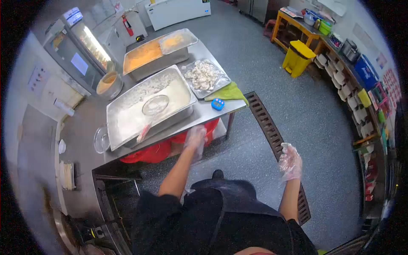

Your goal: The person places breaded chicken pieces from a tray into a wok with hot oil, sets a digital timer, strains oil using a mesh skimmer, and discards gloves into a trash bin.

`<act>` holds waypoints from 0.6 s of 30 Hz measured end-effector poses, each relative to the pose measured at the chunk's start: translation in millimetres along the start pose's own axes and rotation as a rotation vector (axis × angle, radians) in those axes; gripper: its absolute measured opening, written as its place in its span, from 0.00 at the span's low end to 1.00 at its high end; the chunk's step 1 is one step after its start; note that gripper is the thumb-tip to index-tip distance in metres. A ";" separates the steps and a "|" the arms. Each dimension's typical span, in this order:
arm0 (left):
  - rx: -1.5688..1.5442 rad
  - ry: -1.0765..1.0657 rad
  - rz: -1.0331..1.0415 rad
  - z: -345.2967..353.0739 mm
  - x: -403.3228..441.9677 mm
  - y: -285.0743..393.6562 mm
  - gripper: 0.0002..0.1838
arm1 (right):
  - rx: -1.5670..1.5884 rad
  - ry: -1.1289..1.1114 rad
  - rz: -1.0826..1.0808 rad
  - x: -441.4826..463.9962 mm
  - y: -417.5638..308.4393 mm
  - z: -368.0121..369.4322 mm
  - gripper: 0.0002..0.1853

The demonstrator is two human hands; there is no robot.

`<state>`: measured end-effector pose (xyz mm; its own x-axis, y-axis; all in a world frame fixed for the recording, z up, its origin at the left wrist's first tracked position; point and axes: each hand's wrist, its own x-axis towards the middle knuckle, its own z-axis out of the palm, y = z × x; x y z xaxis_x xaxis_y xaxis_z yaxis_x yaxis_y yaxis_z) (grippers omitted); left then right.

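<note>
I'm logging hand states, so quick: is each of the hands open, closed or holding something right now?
Left hand: blurred; open or closed cannot be told, no held object visible.
Right hand: loosely open, no held object visible.

Worktable [204, 112]: metal, prob. stainless, smooth, semi-gloss. Deep pan [173, 121]: metal too, shiny rim; flour-like powder [173, 97] in it matt, v. fine. Sieve [155, 104]: fine mesh, red handle looks plastic. Crumbs [143, 56] matt, grainy, in a 2nd smooth metal pan [156, 68]. Coated pcs [202, 75]: rough, lumpy, dusty; tray [223, 82] under them shiny, metal or plastic unclear. Cloth [230, 92]: green, matt fabric. Timer [217, 104]: glossy blue plastic. Gloves on L hand [195, 136] & R hand [290, 160]: thin clear plastic, crinkly, sl. shiny. Apron [244, 199]: dark matt fabric. Pedal bin [296, 60]: smooth yellow plastic. Floor [238, 55]: speckled, semi-gloss. Drain grate [267, 123]: dull, dark, metal-looking.
</note>
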<state>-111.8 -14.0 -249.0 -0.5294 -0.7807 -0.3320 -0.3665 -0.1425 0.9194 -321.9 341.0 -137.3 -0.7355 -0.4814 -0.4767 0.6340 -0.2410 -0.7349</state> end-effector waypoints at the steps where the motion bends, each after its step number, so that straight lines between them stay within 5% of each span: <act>1: 0.115 -0.003 -0.001 11.5 29.3 22.5 0.16 | -0.007 0.015 -0.001 16.1 -7.7 9.2 0.14; 2: 0.230 -0.005 -0.001 23.0 57.9 46.7 0.17 | 0.003 -0.005 0.017 30.8 -18.0 19.4 0.12; 3: 0.327 0.086 0.293 36.8 121.6 6.9 0.17 | -0.003 0.018 0.041 51.5 -23.8 26.2 0.12; 5: 0.420 0.183 0.554 52.5 197.0 -31.4 0.17 | 0.001 0.058 0.042 100.8 -34.3 43.0 0.11; 6: 0.255 0.237 0.269 53.5 211.4 -14.7 0.17 | -0.053 0.070 0.022 126.0 -41.0 55.5 0.09; 11: 0.258 0.608 -0.479 53.0 238.9 64.6 0.18 | -0.253 -0.078 0.169 285.6 -61.0 113.0 0.08; 13: 0.277 0.633 -0.647 50.9 214.3 130.4 0.26 | -0.337 -0.195 0.227 359.4 -76.4 151.8 0.07; 15: 0.108 0.616 -0.683 42.3 261.0 49.8 0.17 | -0.496 -0.276 0.300 412.1 -81.3 195.7 0.07; 18: 0.182 0.503 -0.544 25.4 280.9 -37.4 0.17 | -0.763 -0.503 0.252 481.2 -75.1 268.9 0.07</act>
<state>-266.2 -212.5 -381.9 0.1583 -0.8184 -0.5525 -0.6193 -0.5181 0.5899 -659.2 -99.2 -181.8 -0.2963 -0.7938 -0.5311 0.3017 0.4498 -0.8406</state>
